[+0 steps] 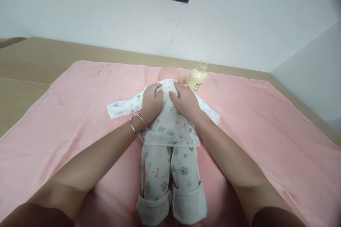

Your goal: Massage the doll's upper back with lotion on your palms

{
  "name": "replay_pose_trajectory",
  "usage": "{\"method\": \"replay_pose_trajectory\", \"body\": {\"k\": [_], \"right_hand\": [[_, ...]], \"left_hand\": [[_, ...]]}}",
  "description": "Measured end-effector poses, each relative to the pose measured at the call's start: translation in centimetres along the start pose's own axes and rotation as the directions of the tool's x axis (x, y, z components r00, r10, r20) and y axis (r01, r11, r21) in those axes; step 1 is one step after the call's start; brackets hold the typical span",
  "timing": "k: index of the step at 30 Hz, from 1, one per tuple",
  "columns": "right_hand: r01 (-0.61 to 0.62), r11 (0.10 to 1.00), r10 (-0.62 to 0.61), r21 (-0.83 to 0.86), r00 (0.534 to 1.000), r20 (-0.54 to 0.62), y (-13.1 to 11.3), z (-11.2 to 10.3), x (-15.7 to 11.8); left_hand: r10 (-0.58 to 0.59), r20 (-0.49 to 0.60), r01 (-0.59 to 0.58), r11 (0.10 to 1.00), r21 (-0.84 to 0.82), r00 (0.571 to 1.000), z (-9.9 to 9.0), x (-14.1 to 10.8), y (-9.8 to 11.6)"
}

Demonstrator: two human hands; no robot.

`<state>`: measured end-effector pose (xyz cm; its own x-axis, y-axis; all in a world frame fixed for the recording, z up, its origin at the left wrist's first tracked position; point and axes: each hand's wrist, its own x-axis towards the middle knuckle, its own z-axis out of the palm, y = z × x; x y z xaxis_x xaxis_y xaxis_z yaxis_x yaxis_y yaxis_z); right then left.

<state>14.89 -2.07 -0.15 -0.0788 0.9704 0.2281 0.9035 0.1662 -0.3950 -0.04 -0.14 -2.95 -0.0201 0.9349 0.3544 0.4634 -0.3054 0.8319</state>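
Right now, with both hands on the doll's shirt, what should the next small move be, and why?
Probably slide both palms gently down toward the hem of the shirt: the left hand and right hand rest on either side of its upper part, and the cloth between them and the trousers looks unobstructed.

Left arm (96, 159) and right arm (234, 149) stretch forward, left hand (152, 103) and right hand (187, 102) palm-down, thumbs (160, 96) apart.

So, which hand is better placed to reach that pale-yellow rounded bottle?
The right hand, probably: it rests on the white printed cloth top, nearer the bottle than the left hand.
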Motion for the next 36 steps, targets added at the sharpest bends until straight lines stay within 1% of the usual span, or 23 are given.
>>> {"method": "replay_pose_trajectory", "body": {"k": [1,3,7,8,10,12,15,17,19,21,23,26,27,29,32,34,36], "right_hand": [[-0.037,0.999,0.037,-0.022,0.999,-0.004,-0.2,-0.1,-0.2],[-0.072,0.997,0.072,-0.043,0.997,0.011,-0.5,-0.3,-0.4],[-0.057,0.998,0.058,-0.007,0.993,0.103,0.2,-1.0,-0.1],[-0.053,0.999,0.053,-0.001,0.992,0.114,0.4,-1.1,0.0],[-0.055,0.998,0.056,-0.016,0.992,0.112,0.5,-1.2,0.1],[-0.052,0.996,0.059,-0.067,0.994,0.095,0.2,-1.1,-0.1],[-0.016,0.985,0.028,-0.169,0.997,0.072,-1.1,-0.9,-1.0],[0.022,0.974,-0.009,-0.224,0.998,0.06,-2.1,-0.9,-1.8],[0.058,0.965,-0.046,-0.257,0.997,0.054,-2.7,-1.1,-2.4],[0.068,0.966,-0.054,-0.251,0.997,0.062,-2.9,-1.5,-2.5],[0.038,0.98,-0.018,-0.193,0.995,0.103,-2.5,-1.9,-2.0],[-0.041,0.996,0.055,-0.086,0.983,0.176,-1.3,-2.2,-0.7],[-0.054,0.996,0.065,-0.066,0.981,0.184,-0.9,-2.2,-0.3],[-0.048,0.997,0.058,-0.065,0.985,0.161,-0.5,-1.9,0.1],[0.014,0.989,-0.001,-0.149,0.996,0.089,-0.9,-1.2,-0.4],[0.048,0.973,-0.036,-0.227,0.998,0.057,-1.7,-1.0,-1.3],[0.076,0.954,-0.065,-0.29,0.997,0.047,-2.5,-1.1,-2.2]], "left_hand": [[0.009,0.005,-0.009,1.0,0.018,1.0,0.0,0.0,0.0],[0.043,0.024,-0.045,0.996,0.081,0.999,0.0,0.0,-0.1],[0.158,0.104,-0.181,0.944,0.274,0.982,-0.1,-0.3,0.1],[0.182,0.13,-0.214,0.928,0.305,0.975,-0.1,-0.5,0.3],[0.21,0.174,-0.256,0.914,0.315,0.962,-0.1,-0.6,0.5],[0.207,0.192,-0.255,0.928,0.272,0.959,-0.1,-0.5,0.6],[0.145,0.213,-0.191,0.958,0.212,0.966,-0.3,0.4,0.4],[0.095,0.232,-0.146,0.966,0.215,0.968,-0.6,1.3,0.2],[0.074,0.247,-0.139,0.956,0.257,0.966,-0.9,1.9,0.1],[0.086,0.263,-0.173,0.928,0.331,0.961,-1.1,2.0,0.3],[0.13,0.286,-0.244,0.878,0.411,0.949,-1.2,1.4,0.8],[0.242,0.298,-0.365,0.793,0.487,0.923,-0.9,-0.4,2.0],[0.275,0.289,-0.39,0.769,0.507,0.917,-0.7,-1.0,2.4],[0.305,0.262,-0.401,0.737,0.543,0.916,-0.5,-2.0,2.9],[0.279,0.238,-0.366,0.749,0.553,0.93,-0.5,-2.0,3.0],[0.23,0.26,-0.338,0.779,0.528,0.938,-0.8,-1.0,2.6],[0.148,0.298,-0.285,0.822,0.492,0.943,-1.2,0.3,2.0]]}}
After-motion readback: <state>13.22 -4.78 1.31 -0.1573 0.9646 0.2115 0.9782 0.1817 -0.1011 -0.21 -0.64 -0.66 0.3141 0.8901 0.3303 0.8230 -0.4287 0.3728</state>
